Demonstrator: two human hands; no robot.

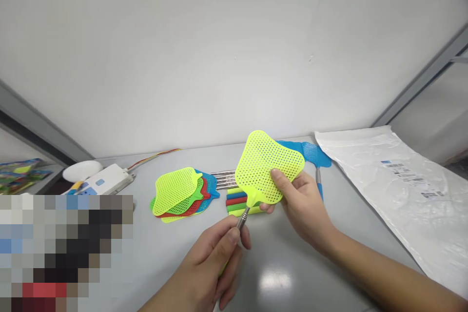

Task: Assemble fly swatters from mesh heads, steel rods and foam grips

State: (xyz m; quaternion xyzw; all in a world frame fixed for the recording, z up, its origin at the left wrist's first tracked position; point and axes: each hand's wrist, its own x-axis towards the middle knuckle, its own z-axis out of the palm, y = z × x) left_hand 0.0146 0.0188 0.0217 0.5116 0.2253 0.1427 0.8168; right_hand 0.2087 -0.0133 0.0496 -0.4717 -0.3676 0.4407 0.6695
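Observation:
A yellow fly swatter head [268,165] with many small holes is pinched at its right side by my right hand [296,192]. My left hand [223,253] grips the metal rod [243,218], whose tip meets the neck of the yellow head. Whether the rod is fully inside the neck I cannot tell. To the left lies a stack of loose swatter heads [177,190] in yellow, green, red and blue. Behind the held head, metal rods with coloured handles [237,202] lie side by side, partly covered.
Blue fly swatters [316,153] lie at the back right, beside a large white plastic mailing bag [398,180]. A white power strip [109,180] and a white oval object [82,170] sit at the left. A pale wall [234,58] rises behind the grey table [146,263].

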